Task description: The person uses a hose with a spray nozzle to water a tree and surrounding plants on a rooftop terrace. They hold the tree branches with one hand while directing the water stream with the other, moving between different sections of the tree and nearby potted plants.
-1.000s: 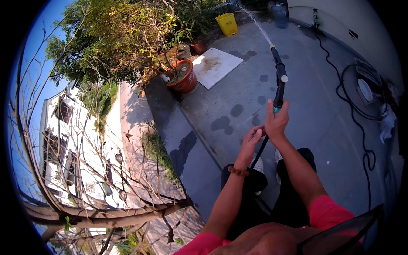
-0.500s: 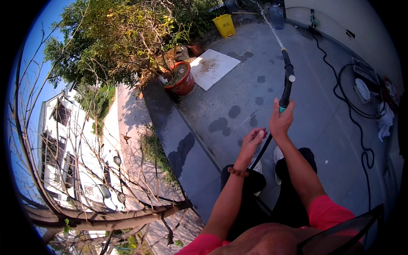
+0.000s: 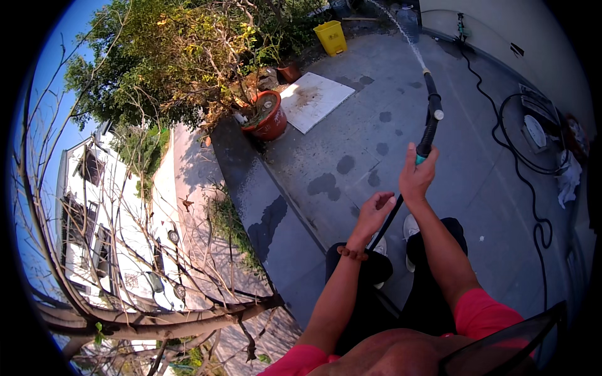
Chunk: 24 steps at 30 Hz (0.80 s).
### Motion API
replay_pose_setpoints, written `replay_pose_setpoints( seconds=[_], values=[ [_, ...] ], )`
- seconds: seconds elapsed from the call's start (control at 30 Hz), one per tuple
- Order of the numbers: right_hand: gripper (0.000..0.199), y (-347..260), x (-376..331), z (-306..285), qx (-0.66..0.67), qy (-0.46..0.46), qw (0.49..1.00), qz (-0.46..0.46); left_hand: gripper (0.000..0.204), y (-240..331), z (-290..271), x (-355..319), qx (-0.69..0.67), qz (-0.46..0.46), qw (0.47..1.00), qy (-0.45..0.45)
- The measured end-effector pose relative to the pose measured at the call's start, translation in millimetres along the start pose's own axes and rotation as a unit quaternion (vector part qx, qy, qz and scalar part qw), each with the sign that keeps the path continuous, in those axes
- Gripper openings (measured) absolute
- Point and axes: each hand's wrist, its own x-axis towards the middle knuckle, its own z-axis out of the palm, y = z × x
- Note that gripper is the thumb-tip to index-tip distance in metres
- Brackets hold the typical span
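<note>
My right hand (image 3: 417, 178) is closed around the green-and-black handle end of a long black spray wand (image 3: 431, 116). From its brass-coloured tip a white jet of water (image 3: 411, 47) shoots away toward the far end of the paving. A black hose (image 3: 387, 222) runs from the handle down between my legs. Beside that hose is my left hand (image 3: 373, 216), its fingers loosely curled with a gap to the thumb and nothing visible in them. Its fingertips are close to the hose; whether they touch it I cannot tell.
Grey paving (image 3: 439, 200) carries dark wet patches. At the far left are a potted shrub in a red pot (image 3: 271, 122), a white board (image 3: 320, 100) and a yellow bin (image 3: 330, 39). Along the right wall lie a looped black hose (image 3: 501, 125) and white cloth (image 3: 569, 178). Bare branches (image 3: 157, 319) fill the left.
The wand's front end has swung slightly to the right and its jet has shifted with it. My left hand has turned a little, its fingertips now nearer the hose.
</note>
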Motion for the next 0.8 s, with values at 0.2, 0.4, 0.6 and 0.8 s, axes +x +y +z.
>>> replay_pose_setpoints(
  seconds=[0.2, 0.4, 0.6, 0.8],
  values=[
    [0.042, 7, 5, 1, -0.018, 0.028, 0.999, 0.005, 0.044, 2, 3, -1, 0.031, 0.005, 0.999, -0.005],
    [0.039, -2, -1, -2, -0.005, -0.028, 0.999, -0.023, 0.044, -3, 6, 1, -0.001, 0.017, 1.0, 0.002],
    [0.038, -3, -7, -2, 0.02, -0.075, 0.997, 0.005, 0.045, -6, 4, 2, -0.001, 0.022, 1.0, 0.018],
    [0.039, -4, -13, 3, 0.025, -0.088, 0.996, 0.011, 0.044, -5, 0, 2, 0.011, -0.001, 1.0, 0.011]
  ],
)
